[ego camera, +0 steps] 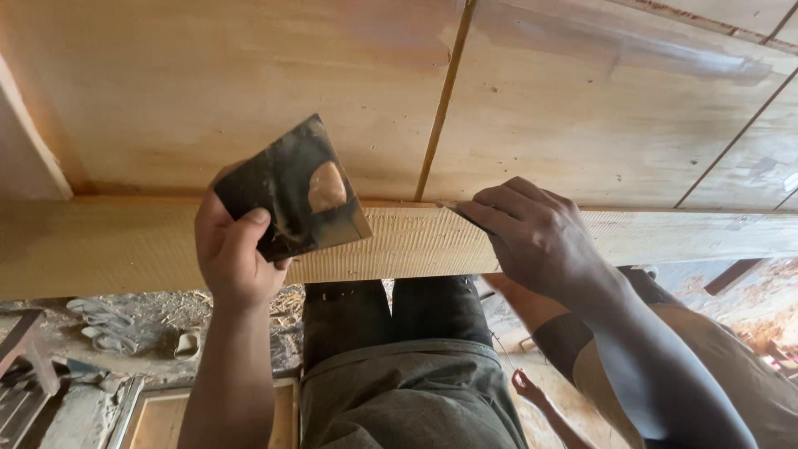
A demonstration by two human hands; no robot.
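While dark square board (293,189) with filler blob is pinched in left hand (237,249), thumb over its lower corner, right hand (532,237) is clamped on small dark blade (465,218), pressed at wooden panel (249,83) edge just under fingertips.

No packages, labels, signs or screens show anywhere in this view. Nothing of that kind lies on the wood or on the floor below.

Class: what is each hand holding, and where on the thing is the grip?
The left hand holds a dark square plate by its lower left corner. The right hand pinches a small dark tool, mostly hidden, against the board edge.
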